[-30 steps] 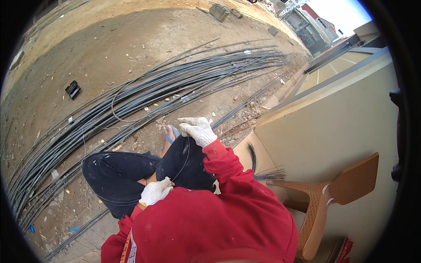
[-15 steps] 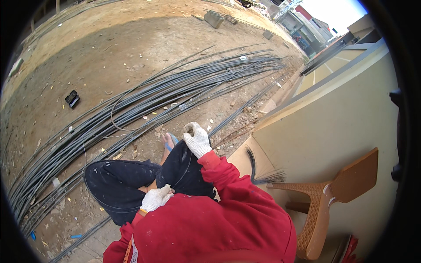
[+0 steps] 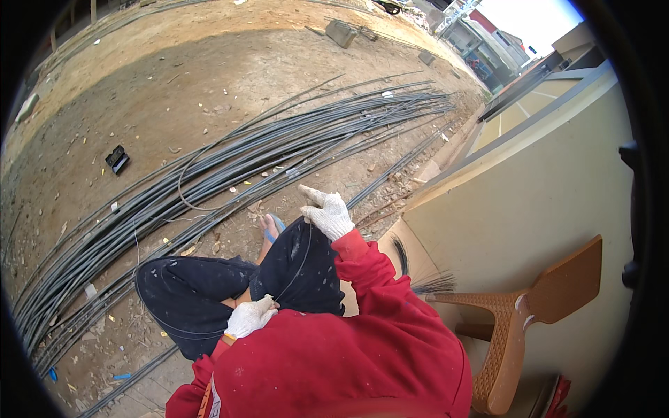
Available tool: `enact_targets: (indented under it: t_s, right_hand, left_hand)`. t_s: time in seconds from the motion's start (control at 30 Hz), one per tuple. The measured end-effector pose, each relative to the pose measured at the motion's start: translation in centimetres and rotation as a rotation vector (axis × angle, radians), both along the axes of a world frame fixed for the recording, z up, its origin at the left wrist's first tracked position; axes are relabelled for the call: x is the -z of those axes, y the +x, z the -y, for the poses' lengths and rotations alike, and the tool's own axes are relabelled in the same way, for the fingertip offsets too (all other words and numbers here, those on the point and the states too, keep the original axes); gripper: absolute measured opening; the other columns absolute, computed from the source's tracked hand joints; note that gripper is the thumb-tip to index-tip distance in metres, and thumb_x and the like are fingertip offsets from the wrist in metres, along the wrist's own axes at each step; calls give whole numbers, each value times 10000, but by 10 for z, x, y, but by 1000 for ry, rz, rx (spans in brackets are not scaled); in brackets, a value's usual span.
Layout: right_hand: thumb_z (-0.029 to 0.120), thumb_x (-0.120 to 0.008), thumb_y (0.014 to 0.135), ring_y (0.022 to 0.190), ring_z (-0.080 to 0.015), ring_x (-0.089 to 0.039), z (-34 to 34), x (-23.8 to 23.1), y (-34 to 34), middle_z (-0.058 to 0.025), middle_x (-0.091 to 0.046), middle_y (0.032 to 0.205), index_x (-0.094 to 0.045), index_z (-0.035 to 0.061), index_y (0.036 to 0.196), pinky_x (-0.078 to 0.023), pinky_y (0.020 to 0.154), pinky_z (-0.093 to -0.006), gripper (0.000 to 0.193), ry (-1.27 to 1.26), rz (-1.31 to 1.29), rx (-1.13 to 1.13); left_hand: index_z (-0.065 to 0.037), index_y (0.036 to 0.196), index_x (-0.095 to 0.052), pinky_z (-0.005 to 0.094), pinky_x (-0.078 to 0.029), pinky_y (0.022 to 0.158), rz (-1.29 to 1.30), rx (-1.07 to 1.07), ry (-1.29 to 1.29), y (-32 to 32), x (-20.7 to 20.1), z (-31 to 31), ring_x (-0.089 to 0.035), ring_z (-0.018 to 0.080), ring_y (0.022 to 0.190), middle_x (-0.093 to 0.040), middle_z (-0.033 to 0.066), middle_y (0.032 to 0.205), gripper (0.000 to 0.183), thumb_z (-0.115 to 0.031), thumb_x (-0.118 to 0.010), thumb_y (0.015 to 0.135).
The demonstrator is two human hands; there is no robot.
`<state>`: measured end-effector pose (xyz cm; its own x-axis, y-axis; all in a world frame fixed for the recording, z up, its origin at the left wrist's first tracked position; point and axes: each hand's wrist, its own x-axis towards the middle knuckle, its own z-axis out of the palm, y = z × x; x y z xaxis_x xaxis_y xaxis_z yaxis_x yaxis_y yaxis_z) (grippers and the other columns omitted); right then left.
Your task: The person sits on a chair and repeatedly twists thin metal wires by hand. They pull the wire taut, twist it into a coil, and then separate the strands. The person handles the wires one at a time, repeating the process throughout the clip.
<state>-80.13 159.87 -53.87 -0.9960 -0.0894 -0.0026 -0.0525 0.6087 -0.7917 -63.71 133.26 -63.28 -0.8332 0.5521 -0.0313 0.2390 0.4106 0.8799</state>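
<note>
My left hand, in a white knit glove, is closed on a thin wire close to my lap. From there the wire bows up across my dark right trouser leg to my right hand. That hand, gloved too, hovers past the right knee with index finger stretched out and thumb apart from it. The wire meets it below the thumb; its other fingers are mostly hidden and seem to keep the wire. More thin wire loops over my left thigh.
A long bundle of grey metal rods lies on the dirt ahead. A small black case sits beyond it. To my right are a bunch of dark wires, a brown plastic chair and a pale wall. A concrete block lies far off.
My right hand has shifted slightly right and up, and its index finger has straightened away from the thumb. The wire's upper end has moved along with it. My left hand has hardly moved.
</note>
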Motion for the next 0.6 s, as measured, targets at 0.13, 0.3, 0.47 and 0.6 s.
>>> enact_targets:
  t_s: [0.13,0.3,0.47,0.6]
  right_hand:
    - [44,-689,814,597,-115,-606,-1,21,-3,-54,-654,703,-593,1,1301,-508,584,-270,498,-355,292,196]
    - [86,-681,768,731,-237,-670,-10,56,-7,-126,-691,836,-657,-10,1111,-531,690,-328,357,-51,47,231]
    - [36,-680,825,743,-135,-657,-16,59,-12,-93,-680,855,-642,-83,1112,-542,712,-269,313,194,-26,15]
    - [49,-663,887,764,-143,-659,-26,29,-15,-113,-692,915,-596,-86,1257,-551,753,-267,400,-359,347,44]
  left_hand:
    - [-160,1000,-675,442,-548,652,2,6,-2,0,-1,0,-696,344,752,-700,109,818,205,-338,-595,936]
    - [-151,1008,-670,443,-548,653,15,3,2,1,1,0,-696,345,762,-703,111,832,219,-344,-598,935]
    - [-148,1018,-666,440,-547,652,-15,28,7,-1,3,0,-696,343,768,-706,111,838,220,-342,-599,936]
    - [-150,1020,-664,444,-544,651,13,27,3,0,3,2,-697,344,768,-706,111,835,222,-344,-602,934]
